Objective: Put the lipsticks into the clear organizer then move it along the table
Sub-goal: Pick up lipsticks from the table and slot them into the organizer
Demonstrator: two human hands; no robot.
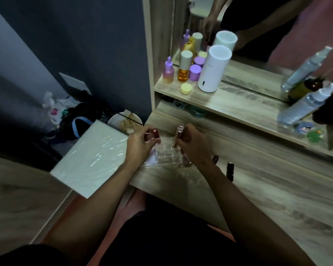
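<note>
clear organizer (pixel 170 155) is sitting light; right hand (pixel 192 144) is pinching a clear lipstick (pixel 178 134), left hand (pixel 140 144) a red lipstick (pixel 155 133); a mis-aimed tube could be tipping it.

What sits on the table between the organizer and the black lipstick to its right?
Head view: only the right hand and wrist cross between the organizer and black lipstick; a small dark item lies there.
</note>
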